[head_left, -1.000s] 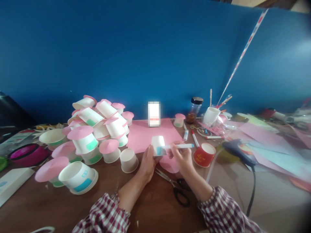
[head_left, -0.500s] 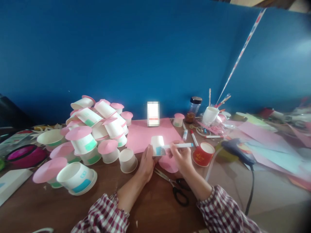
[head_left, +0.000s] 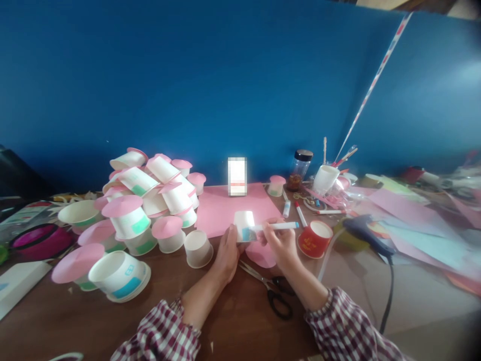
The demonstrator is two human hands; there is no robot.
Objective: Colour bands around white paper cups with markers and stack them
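Observation:
My left hand is closed around the side of a white paper cup, which has a blue patch near its lower edge. In my right hand is a white marker with a blue end, pinched between the fingers. Its tip points left at the cup's wall by the blue patch; whether it touches, I cannot tell. Under my hands lies a round pink paper disc. Just in front of it are scissors with black handles. Another white cup stands left of my left hand.
A pile of white cups with pink paper tops fills the left side. At right are a red cup, a glue gun with its cord, and loose coloured paper. A lidded jar stands by the blue wall.
Almost nothing differs. Both hands keep their hold on the cup and marker, with only a very slight shift of the cup.

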